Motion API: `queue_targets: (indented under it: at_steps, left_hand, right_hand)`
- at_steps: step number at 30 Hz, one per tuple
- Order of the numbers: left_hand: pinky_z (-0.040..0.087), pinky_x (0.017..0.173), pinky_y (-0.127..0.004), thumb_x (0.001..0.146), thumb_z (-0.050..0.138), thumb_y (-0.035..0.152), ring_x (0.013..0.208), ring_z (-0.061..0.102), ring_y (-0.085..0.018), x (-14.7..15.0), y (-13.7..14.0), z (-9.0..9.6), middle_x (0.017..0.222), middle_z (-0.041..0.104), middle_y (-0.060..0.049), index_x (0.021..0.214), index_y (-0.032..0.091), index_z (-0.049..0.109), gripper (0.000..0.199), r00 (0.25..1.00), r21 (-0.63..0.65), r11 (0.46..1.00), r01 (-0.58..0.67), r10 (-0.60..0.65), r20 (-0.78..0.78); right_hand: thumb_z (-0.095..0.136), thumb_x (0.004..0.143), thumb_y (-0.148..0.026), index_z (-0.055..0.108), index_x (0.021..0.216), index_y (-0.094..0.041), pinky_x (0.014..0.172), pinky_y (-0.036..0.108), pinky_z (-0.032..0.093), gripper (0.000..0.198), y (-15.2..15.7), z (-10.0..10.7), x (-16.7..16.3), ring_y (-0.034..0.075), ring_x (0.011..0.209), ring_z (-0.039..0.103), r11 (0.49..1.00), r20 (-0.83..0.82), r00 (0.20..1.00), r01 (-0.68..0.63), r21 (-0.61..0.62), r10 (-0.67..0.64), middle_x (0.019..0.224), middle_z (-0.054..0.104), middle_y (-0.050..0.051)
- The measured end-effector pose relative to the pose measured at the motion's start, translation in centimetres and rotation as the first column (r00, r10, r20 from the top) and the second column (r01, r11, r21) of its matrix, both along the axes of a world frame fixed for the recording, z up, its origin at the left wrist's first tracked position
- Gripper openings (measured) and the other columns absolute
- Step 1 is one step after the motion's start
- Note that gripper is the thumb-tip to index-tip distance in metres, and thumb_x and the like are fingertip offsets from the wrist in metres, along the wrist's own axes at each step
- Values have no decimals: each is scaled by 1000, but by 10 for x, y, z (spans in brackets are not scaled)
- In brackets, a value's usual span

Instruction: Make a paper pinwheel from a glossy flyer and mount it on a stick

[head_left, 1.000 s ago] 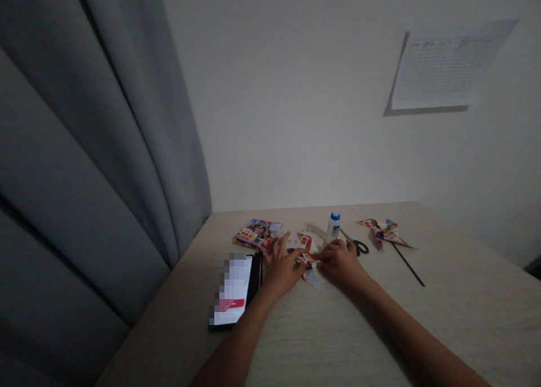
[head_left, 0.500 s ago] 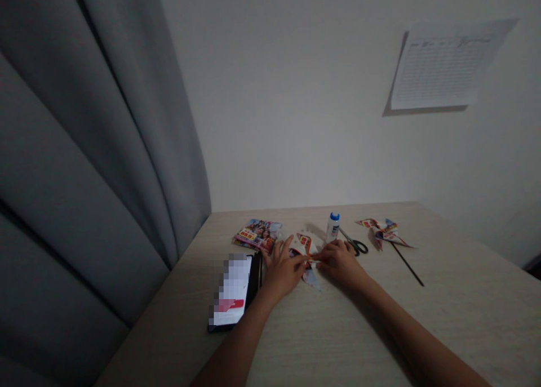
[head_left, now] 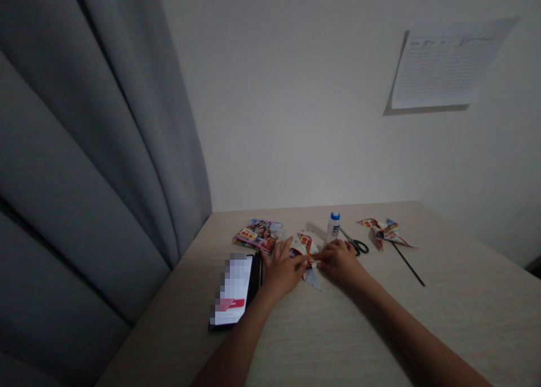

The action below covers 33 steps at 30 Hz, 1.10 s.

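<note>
A paper pinwheel (head_left: 304, 240) made from printed flyer paper lies on the table between my hands. My left hand (head_left: 282, 271) steadies it from the left, with the thumb at its middle and the other fingers spread. From the right, my right hand (head_left: 342, 260) pinches the pinwheel near its centre with curled fingers. The fingertips partly cover the folded middle. Just behind my right hand stand a glue bottle (head_left: 333, 228) with a blue cap and, lying flat, dark-handled scissors (head_left: 359, 246).
A second pinwheel (head_left: 384, 232) on a black stick (head_left: 408, 263) lies to the right. Folded flyers (head_left: 258, 233) are at the back left. A phone (head_left: 232, 297) with a lit screen rests beside my left forearm. A grey curtain (head_left: 105, 150) borders the table's left side.
My right fingertips have shifted very slightly at the pinwheel's centre. My left hand and the other things stay in place.
</note>
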<state>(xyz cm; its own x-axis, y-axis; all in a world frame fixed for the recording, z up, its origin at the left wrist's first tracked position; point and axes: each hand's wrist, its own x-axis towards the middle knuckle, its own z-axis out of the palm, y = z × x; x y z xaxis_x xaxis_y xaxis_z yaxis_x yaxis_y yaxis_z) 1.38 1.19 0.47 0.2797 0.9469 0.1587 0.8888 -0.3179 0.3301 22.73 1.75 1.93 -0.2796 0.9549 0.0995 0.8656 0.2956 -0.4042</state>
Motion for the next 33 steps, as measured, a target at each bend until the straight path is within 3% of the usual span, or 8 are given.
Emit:
queue_targets:
  at_steps: [13,21,33]
  left_hand:
    - [-5,110,-82,95,59,48,151,23,-39,2,1,-5,165,31,6,116,55,71,25,1000,43,999,-11,10,27]
    - [3,115,-80,92,65,38,149,25,-38,5,-2,-2,163,34,0,117,44,73,27,995,121,991,-54,43,91]
    - [-4,113,-80,96,56,52,151,24,-38,2,-2,-5,165,32,6,118,53,71,27,999,104,994,-34,35,-6]
  right_hand:
    - [65,87,-32,79,110,-35,113,59,21,28,1,0,1,32,123,51,1000,-26,1000,-4,4,4,112,75,6]
    - [67,84,-32,79,108,-36,113,58,23,27,2,-3,3,31,122,53,1000,-32,999,-14,20,15,110,75,4]
    - [65,85,-33,80,107,-34,113,57,24,27,2,-1,3,31,122,53,1000,-31,999,-17,5,17,112,75,5]
